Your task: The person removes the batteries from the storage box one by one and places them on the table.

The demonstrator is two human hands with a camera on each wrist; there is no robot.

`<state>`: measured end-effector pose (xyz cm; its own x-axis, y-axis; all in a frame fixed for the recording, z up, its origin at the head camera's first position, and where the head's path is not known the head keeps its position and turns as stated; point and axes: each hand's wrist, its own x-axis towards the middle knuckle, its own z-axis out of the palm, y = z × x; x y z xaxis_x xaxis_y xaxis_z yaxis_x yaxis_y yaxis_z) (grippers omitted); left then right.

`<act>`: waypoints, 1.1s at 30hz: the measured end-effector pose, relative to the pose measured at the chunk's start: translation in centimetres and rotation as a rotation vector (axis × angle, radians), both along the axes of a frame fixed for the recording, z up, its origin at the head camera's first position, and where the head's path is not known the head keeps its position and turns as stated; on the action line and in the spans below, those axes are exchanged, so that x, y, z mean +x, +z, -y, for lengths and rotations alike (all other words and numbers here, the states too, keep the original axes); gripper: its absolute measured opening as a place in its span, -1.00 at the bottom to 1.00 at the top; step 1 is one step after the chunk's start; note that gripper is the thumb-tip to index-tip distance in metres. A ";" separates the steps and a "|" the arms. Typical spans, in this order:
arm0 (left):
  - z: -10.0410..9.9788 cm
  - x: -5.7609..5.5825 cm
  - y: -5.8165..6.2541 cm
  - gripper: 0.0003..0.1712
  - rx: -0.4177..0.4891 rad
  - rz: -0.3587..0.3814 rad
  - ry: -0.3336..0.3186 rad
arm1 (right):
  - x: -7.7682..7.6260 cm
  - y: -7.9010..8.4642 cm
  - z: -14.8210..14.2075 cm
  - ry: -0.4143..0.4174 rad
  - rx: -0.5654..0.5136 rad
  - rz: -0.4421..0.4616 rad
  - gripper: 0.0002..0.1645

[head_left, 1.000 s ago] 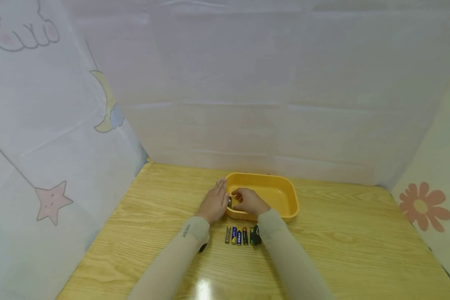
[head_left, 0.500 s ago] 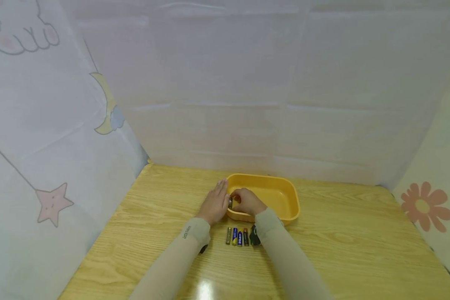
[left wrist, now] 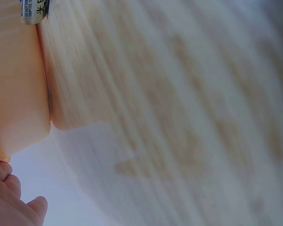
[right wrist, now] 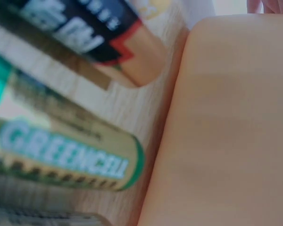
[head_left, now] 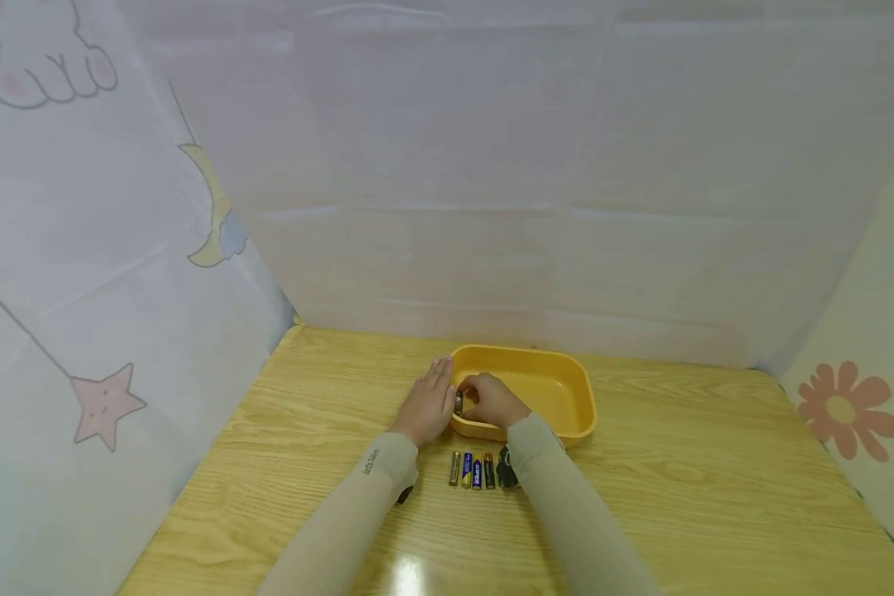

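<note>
My left hand (head_left: 426, 406) lies flat with straight fingers along the left side of a yellow plastic tub (head_left: 540, 358). In the left wrist view, its fingers (left wrist: 12, 193) are at the tub's corner. My right hand (head_left: 495, 401) reaches over the front rim into the tub, thumb and index finger curved around the ends of a dark battery (head_left: 459, 403) by the left wall. In front of the tub several batteries stand in a row, among them a gold one (head_left: 455, 468), blue ones (head_left: 477, 473) and a black one with a copper end (head_left: 489, 470).
A green and gold battery (right wrist: 66, 146) shows close up in the right wrist view, partly behind the right wrist in the head view. The wooden table (head_left: 685, 463) is bordered by a pale printed cloth (head_left: 432, 165) at the back and sides.
My right thumb and index finger have closed in slightly around the dark battery at the tub's left wall. My left hand stays in place.
</note>
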<state>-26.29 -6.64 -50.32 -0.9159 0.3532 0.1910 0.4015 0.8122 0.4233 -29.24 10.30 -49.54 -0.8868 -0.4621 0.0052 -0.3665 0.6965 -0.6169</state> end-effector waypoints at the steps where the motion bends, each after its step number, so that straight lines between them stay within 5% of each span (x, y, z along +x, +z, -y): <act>1: 0.0 0.0 0.0 -0.35 -0.001 0.000 0.001 | 0.0 0.0 0.0 -0.001 0.000 -0.001 -0.54; 33: 0.1 -0.3 -0.3 -0.34 0.003 0.022 0.016 | 1.2 1.3 -1.6 -0.086 -0.059 0.011 -0.37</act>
<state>-26.58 -6.69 -50.65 -0.9252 0.3381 0.1723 0.3794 0.8168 0.4345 -28.00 11.86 -48.20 -0.9232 -0.3838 0.0201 -0.3002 0.6875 -0.6612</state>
